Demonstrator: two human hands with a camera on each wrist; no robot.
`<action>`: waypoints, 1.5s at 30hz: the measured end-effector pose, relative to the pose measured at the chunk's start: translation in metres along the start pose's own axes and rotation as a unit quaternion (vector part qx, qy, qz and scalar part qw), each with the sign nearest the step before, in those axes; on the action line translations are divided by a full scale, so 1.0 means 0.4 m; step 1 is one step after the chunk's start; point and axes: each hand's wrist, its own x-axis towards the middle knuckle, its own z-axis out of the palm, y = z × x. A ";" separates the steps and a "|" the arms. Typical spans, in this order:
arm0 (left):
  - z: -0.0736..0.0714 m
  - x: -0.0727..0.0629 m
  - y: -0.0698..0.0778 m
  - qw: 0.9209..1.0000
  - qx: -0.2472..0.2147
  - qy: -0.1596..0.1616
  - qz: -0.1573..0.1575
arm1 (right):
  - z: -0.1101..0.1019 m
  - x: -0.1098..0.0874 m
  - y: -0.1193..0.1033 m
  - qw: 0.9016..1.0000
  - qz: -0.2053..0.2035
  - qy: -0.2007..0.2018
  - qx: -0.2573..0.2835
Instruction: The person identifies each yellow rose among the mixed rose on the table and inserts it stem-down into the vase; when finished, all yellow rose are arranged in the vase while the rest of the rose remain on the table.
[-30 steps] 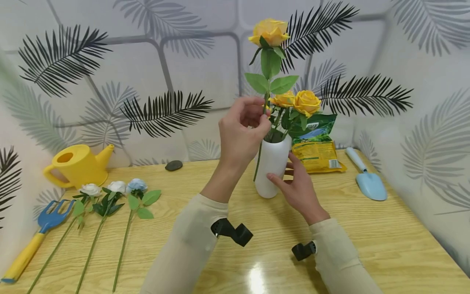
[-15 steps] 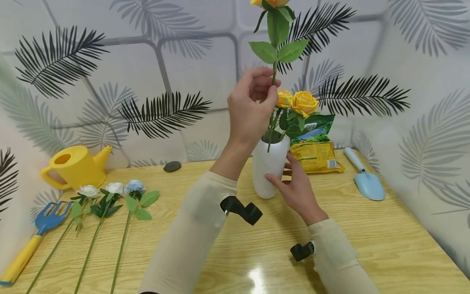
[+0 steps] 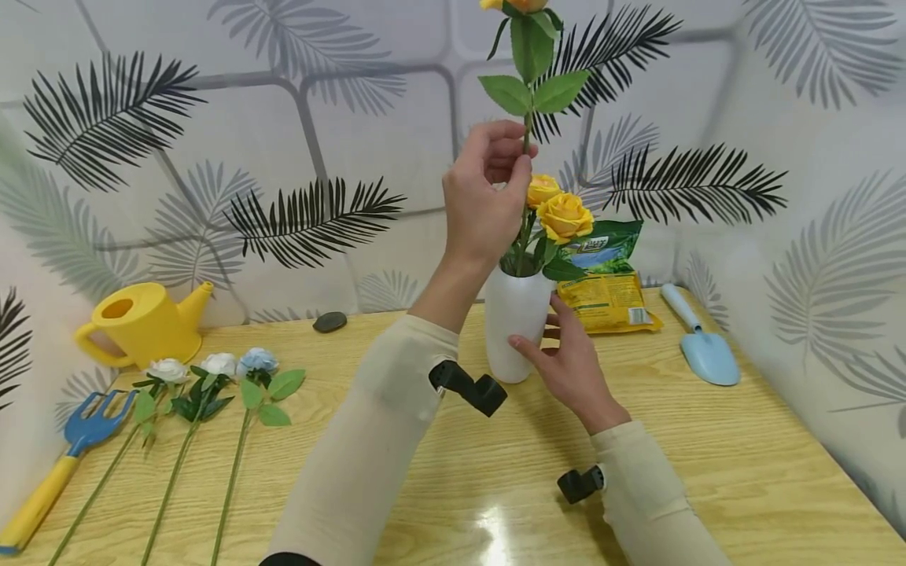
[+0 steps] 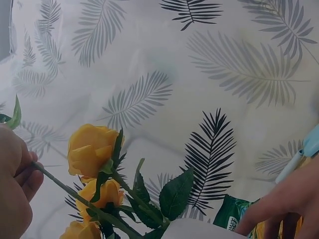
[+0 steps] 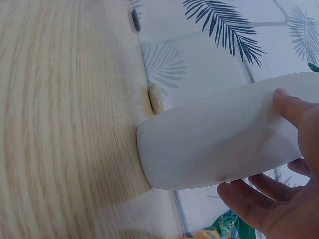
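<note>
My left hand (image 3: 488, 189) pinches the green stem of a tall yellow rose (image 3: 529, 47) above the white vase (image 3: 515, 322); its bloom is cut off by the top edge of the head view. The lower stem runs down into the vase's mouth. In the left wrist view the pinched stem slants past several yellow roses (image 4: 92, 149) standing in the vase. My right hand (image 3: 573, 365) grips the vase's right side, thumb in front and fingers behind. The right wrist view shows the vase (image 5: 214, 134) upright on the table, with thumb and fingers on either side.
On the left lie two white roses (image 3: 218, 365), a blue rose (image 3: 256, 362) and a blue hand fork (image 3: 92, 428), near a yellow watering can (image 3: 149, 322). A dark stone (image 3: 329, 321) sits at the back. Behind the vase stands a green-yellow bag (image 3: 609, 295); right of it, a blue trowel (image 3: 710, 358).
My left hand has lifted the rose and moved slightly right; its stem, first outside the vase, now enters the mouth. The yellow roses in the vase have shifted left. My right hand keeps its place.
</note>
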 end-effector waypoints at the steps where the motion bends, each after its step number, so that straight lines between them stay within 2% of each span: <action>1: -0.001 0.002 -0.001 1.000 0.001 0.000 -0.002 | 0.000 0.000 -0.001 1.000 0.000 0.000 0.001; 9: -0.005 0.010 -0.005 1.000 0.014 -0.005 -0.023 | 0.001 0.001 -0.003 1.000 0.010 -0.003 0.001; 17: -0.009 0.001 -0.027 0.999 0.024 -0.024 -0.033 | 0.000 0.002 -0.001 1.000 0.016 -0.005 -0.001; 20: -0.010 -0.004 -0.037 0.999 0.036 -0.029 -0.023 | 0.000 0.002 0.000 1.000 0.018 -0.007 -0.003; 30: -0.009 -0.009 -0.063 0.996 0.077 -0.027 0.047 | -0.001 0.001 -0.004 1.000 0.018 -0.005 -0.004; 45: -0.020 -0.016 -0.081 0.992 0.099 -0.056 0.060 | -0.001 -0.003 -0.002 1.000 0.011 -0.003 -0.003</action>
